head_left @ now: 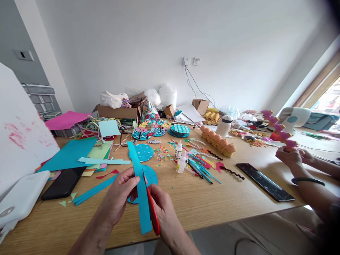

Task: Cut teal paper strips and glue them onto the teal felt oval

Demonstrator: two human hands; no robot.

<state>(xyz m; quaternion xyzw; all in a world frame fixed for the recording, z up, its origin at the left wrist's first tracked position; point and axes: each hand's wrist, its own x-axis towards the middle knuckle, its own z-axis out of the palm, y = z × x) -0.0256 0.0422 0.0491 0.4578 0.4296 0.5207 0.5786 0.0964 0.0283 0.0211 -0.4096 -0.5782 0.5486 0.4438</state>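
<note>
My left hand (124,189) pinches a long blue paper strip (140,198) near its middle, thumb on top. Red-handled scissors (153,212) are gripped in my right hand (164,209), and their dark blade lies along the strip's right edge. Whether the blade has cut into the paper I cannot tell. Below the strip, a blue paper disc (152,173) is partly hidden by my hands. Behind it lies another blue disc (145,152) with small pale pieces on it. Folded blue strips (92,191) rest left of my left hand.
Glue bottles (181,163) stand ahead, beside scattered confetti (162,154) and pens. A black phone (63,182) and coloured paper (69,152) lie left. At right are an egg-carton strip (217,141), a dark phone (265,181) and another person's hands (290,156) holding a pink-orange carton piece.
</note>
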